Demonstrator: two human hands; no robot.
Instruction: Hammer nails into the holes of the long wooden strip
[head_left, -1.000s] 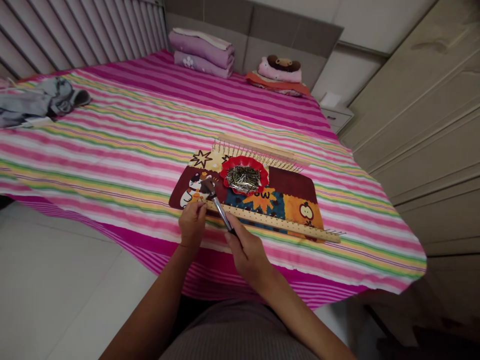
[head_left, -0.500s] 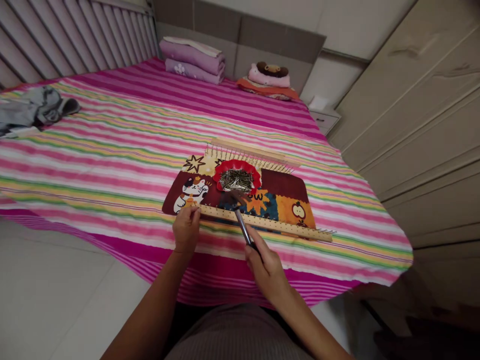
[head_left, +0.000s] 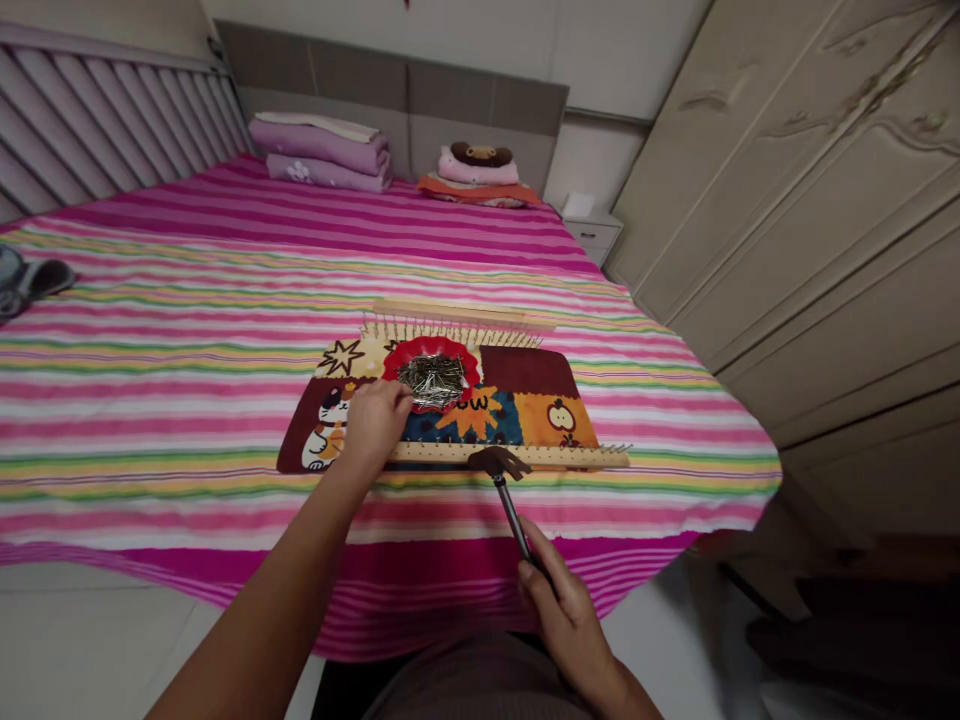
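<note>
Right hand [head_left: 568, 620] has its grip round a hammer [head_left: 511, 508]; left hand [head_left: 377, 420] pinched at the red bowl [head_left: 427, 346] of nails [head_left: 435, 380], can't tell on what.

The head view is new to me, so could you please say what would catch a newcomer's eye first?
Probably the red bowl heaped with nails, sitting on the patterned mat with the left hand at its rim. Next, the hammer in the right hand, its head overlapping the near wooden strip in view. Behind the bowl, nails bristle from another strip.
</note>
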